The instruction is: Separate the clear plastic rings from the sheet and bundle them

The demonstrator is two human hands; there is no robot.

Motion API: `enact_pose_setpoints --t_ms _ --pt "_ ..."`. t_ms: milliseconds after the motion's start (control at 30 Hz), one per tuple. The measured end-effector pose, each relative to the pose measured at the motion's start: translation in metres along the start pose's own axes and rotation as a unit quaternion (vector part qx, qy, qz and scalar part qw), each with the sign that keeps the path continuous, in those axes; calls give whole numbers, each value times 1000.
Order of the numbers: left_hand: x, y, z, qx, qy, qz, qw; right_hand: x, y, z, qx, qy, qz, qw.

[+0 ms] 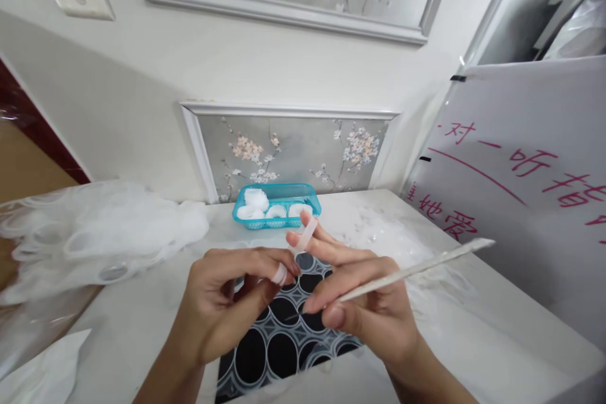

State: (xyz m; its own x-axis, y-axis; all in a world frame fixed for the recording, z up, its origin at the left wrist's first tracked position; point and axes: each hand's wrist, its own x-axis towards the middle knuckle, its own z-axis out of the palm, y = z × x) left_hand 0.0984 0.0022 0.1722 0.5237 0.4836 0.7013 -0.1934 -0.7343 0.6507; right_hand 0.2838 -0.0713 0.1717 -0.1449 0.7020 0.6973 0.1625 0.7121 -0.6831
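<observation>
My right hand [374, 297] pinches a slim, white-wrapped handle [426, 265] with a thin dark tip pointing down-left, like a fine pick or blade. Across two of its outstretched fingertips lies a translucent white band [307, 235]. Just left of it, my left hand [227, 303] is closed, thumb and fingers curled together. A small white band [279, 274] sits around one of its fingers near the tip; whether anything else is pinched there is hidden. Both hands hover over a black mat [250, 356] patterned with pale ovals.
A blue plastic basket [312, 190] with white rolls and rings stands against the wall. White netlike material [108, 233] is heaped at left, with white paper [52, 372] in front. Clear plastic pieces [392, 233] lie to the right, near a whiteboard [521, 202] with red writing.
</observation>
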Motion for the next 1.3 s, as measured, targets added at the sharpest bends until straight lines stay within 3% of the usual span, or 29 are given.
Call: enact_pose_setpoints --t_ms 133,433,600,833,1000,1167,1300 --pt "-3 -3 -1 64 22 -12 998 -1 2 1 -117 -26 -51 992" --pt "-2 9 -8 129 -23 -96 987 0 4 3 -340 -83 -159 923" --pt "-3 13 -10 145 -42 -132 980 -1 6 2 -381 -115 -180 900" --pt "-4 25 -10 164 -39 -122 978 0 4 3 -367 -123 -190 902" --pt "-3 25 -11 132 -42 -114 984 1 4 2 -341 -116 -156 920" --pt "-4 20 -19 -20 -53 -44 997 2 6 1 -243 -135 -41 960" --pt "2 7 -18 -49 50 -61 996 4 3 3 -172 -214 31 961"
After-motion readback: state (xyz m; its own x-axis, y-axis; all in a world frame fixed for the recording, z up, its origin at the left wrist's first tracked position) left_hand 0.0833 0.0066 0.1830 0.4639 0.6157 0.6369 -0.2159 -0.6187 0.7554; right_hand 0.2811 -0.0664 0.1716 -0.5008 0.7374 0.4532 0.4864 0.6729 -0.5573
